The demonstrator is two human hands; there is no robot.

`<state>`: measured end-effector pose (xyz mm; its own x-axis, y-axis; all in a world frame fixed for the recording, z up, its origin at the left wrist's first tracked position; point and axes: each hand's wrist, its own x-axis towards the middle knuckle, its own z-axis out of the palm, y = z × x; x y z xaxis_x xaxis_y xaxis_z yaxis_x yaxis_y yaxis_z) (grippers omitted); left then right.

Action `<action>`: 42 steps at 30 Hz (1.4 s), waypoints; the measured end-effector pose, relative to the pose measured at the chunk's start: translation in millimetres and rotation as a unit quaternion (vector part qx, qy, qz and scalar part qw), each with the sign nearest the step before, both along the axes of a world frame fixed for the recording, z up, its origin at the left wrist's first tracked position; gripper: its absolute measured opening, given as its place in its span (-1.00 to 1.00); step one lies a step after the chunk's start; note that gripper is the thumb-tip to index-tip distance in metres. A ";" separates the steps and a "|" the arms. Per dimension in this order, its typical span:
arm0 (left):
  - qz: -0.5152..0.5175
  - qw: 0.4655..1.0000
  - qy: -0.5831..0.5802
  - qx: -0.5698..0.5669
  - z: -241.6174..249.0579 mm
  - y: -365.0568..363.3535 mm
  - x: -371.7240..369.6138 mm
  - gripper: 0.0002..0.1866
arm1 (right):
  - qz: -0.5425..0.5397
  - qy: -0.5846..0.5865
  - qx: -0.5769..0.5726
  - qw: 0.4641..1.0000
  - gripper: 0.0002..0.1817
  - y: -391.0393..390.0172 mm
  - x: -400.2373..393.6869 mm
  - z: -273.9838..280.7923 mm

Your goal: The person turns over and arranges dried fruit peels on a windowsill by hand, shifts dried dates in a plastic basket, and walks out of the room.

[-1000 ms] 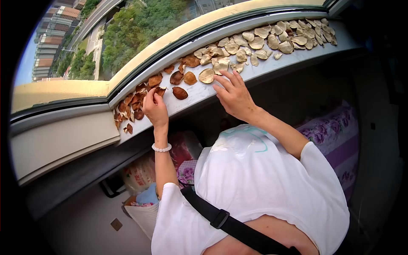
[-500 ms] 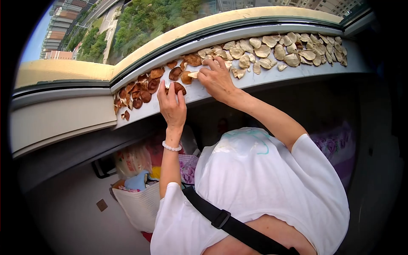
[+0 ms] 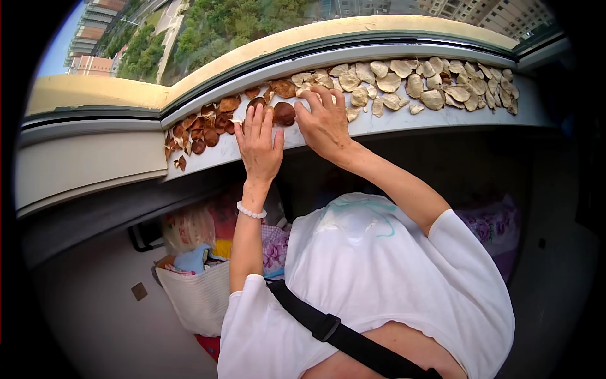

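Observation:
My left hand (image 3: 260, 146) lies over the marble sill with its fingers stretched out, resting on or just above brown dried mushroom caps that its fingertips partly hide. Right of its index finger is a round dark brown mushroom cap (image 3: 284, 114), between my two hands. My right hand (image 3: 326, 128) arches over the edge of the pale dried slices (image 3: 389, 83). Its fingers are bent but apart, and nothing shows in them; the area under the palm is hidden. A larger reddish-brown cap (image 3: 283, 88) sits behind, near the window frame.
More brown mushroom pieces (image 3: 208, 134) cluster at the sill's left end. The window frame (image 3: 353, 52) runs behind the marble sill (image 3: 218, 151). Below the sill stands a white fabric basket (image 3: 196, 297) with cloths, beside plastic bags (image 3: 189, 230).
The pale slice has left my right fingers, which moved onto the slices. A dark cap formerly under my left fingers seems to lie farther right. My left hand has shifted slightly right.

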<state>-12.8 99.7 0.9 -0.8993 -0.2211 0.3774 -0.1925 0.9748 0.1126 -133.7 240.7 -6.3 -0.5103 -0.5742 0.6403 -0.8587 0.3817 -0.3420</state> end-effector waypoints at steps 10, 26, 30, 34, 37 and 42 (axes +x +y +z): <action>-0.019 0.999 -0.043 -0.018 -19.1 -46.5 -5.5 -0.38 | -0.014 0.008 0.096 0.995 -0.77 -13.2 -40.9 4.2; -0.077 0.996 -0.041 -0.010 -2.8 -31.2 -43.0 -0.62 | -0.043 -0.018 0.137 0.989 -0.86 -22.4 -36.6 10.9; -0.063 0.997 -0.052 -0.007 -3.2 -42.0 -33.1 -0.59 | -0.019 0.022 0.102 0.994 -0.86 -19.0 -33.8 9.1; -0.079 0.996 -0.019 0.018 -3.6 -40.8 -35.1 -0.57 | -0.029 -0.039 0.113 0.992 -0.76 -18.0 -33.0 15.2; -0.082 0.996 -0.009 0.029 -2.0 -34.9 -37.1 -0.56 | -0.036 -0.027 0.171 0.984 -0.81 -26.4 -34.6 19.6; -0.067 0.997 -0.029 0.008 -14.2 -36.5 -36.2 -0.55 | -0.002 -0.050 0.235 0.971 -0.87 -38.0 -44.2 21.8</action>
